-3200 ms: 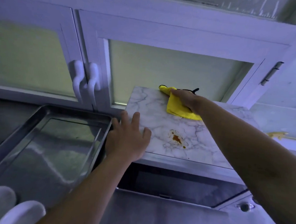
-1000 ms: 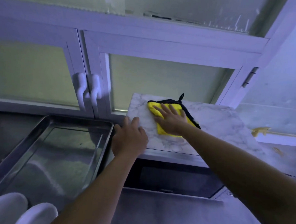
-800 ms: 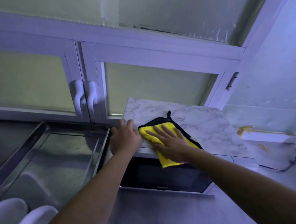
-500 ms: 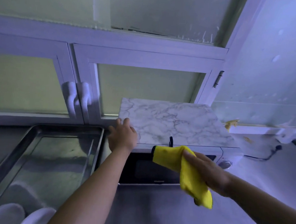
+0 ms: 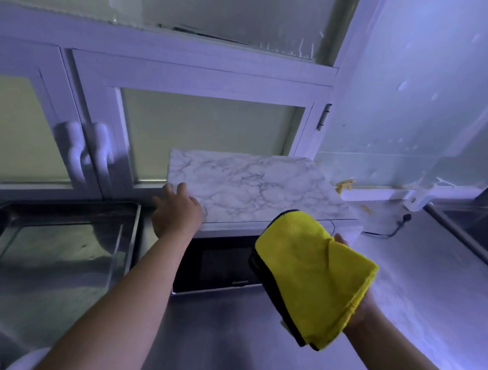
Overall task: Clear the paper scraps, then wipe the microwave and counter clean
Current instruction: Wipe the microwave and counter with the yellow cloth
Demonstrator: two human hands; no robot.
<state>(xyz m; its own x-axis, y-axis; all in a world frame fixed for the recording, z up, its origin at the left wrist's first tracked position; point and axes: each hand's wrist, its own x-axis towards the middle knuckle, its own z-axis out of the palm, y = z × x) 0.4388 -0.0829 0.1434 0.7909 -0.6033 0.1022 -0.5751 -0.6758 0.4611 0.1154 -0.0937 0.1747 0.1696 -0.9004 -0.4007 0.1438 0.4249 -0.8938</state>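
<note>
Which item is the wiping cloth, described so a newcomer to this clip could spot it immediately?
Start at the microwave with the marble-patterned top, standing on the counter below the white cabinets. In front of its right end, the right hand holds up a folded cloth. It is the only bright yellow thing of any size here, with a dark edge along its left side.

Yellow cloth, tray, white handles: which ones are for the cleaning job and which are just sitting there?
For the job:
- yellow fluffy cloth with black edge, held in the right hand
- marble-topped microwave, left hand resting on it
- grey counter

Just there:
- shiny metal tray
- white cabinet handles
- black cable
</note>
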